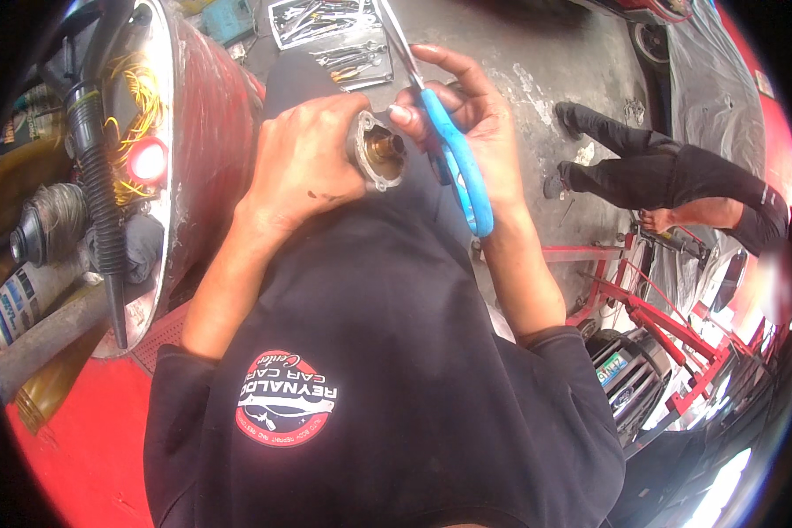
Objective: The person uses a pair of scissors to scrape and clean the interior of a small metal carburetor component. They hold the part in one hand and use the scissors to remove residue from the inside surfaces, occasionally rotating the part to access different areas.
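My left hand (304, 163) is closed around a small metal housing with a flanged rim (358, 151). Its open mouth faces right and shows a brass-coloured part (387, 148) inside. In my right hand (493, 128) is a pair of scissors with blue handles (456, 145), held between thumb and fingers. The scissors' blades point up and away from me, and the handle loops hang down along the palm. The two hands are close together above my lap, the scissors just right of the housing without visibly touching it.
At my left stands a red drum (207, 132) topped with yellow wire (143, 110), a glowing red light (148, 160) and a black corrugated spout (104, 189). Tool trays (361, 66) lie ahead on the floor. Another person (669, 172) is at the right, near a red metal frame (642, 304).
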{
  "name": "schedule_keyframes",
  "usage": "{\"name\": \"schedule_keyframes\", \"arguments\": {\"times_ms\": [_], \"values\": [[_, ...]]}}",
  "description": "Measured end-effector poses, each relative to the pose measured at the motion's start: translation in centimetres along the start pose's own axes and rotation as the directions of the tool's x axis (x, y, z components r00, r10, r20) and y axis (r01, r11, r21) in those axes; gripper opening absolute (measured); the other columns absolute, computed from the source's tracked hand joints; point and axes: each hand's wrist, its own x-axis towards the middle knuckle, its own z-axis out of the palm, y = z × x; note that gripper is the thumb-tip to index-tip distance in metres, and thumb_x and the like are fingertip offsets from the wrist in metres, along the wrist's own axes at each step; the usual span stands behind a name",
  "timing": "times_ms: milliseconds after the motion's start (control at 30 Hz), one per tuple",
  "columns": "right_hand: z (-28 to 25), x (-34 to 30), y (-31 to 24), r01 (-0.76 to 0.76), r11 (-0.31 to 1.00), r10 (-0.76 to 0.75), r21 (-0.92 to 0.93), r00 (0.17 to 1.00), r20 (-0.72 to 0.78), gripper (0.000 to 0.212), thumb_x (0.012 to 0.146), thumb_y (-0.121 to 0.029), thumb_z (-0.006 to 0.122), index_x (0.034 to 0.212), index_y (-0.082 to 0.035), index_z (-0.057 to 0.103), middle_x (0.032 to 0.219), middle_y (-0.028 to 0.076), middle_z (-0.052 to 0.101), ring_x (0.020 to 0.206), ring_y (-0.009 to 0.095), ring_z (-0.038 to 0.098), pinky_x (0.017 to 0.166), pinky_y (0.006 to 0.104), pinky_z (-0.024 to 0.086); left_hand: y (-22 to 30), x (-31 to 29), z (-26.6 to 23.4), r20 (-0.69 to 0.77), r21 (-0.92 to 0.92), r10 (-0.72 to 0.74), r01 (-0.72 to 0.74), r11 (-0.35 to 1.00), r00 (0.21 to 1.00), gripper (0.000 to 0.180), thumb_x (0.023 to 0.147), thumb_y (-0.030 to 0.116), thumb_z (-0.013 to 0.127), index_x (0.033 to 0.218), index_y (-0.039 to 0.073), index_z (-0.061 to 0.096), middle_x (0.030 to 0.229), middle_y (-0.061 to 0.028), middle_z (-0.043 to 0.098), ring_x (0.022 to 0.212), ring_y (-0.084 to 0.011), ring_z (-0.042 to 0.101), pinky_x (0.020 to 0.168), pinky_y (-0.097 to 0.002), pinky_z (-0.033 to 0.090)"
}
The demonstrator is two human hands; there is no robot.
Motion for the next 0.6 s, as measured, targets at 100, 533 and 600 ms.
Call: {"name": "schedule_keyframes", "arguments": {"times_ms": [100,533,600], "values": [[-0.8,0.4,-0.6,0.083,0.994,-0.089,-0.064,0.992,-0.09,0.059,0.086,0.004,0.081,0.139,-0.001,0.057,0.099,0.009,0.075,0.094,0.011,0.071,0.084,0.0259,0.059,0.0,0.0,-0.2,0.018,-0.037,-0.026,0.027,0.999,1.0,0.044,0.07,0.031,0.085,0.102,0.006,0.067,0.096,-0.0159,0.073,0.095,-0.0387,0.072,0.076,-0.0486,0.056],[-15.5,8.2,-0.7,0.242,0.87,-0.416,-0.43,0.829,-0.375,0.058,0.086,-0.002,0.084,0.137,0.003,0.059,0.096,0.009,0.076,0.068,0.004,0.061,0.055,0.0195,0.04,-1.1,-0.5,-0.1,0.06,-0.182,-0.116,0.125,0.975,0.991,0.042,0.071,0.033,0.087,0.095,0.006,0.065,0.091,-0.0151,0.072,0.086,-0.0395,0.071,0.072,-0.0458,0.053],[-14.7,7.6,-0.7,0.171,0.866,-0.382,-0.47,0.833,-0.401,0.054,0.089,-0.011,0.083,0.134,0.006,0.059,0.092,0.011,0.076,0.066,0.007,0.06,0.058,0.0225,0.044,-1.3,-0.5,0.0,0.049,-0.206,-0.123,0.131,0.97,0.991,0.045,0.071,0.037,0.087,0.095,0.006,0.066,0.093,-0.0151,0.073,0.087,-0.0397,0.071,0.072,-0.0465,0.053]]}}
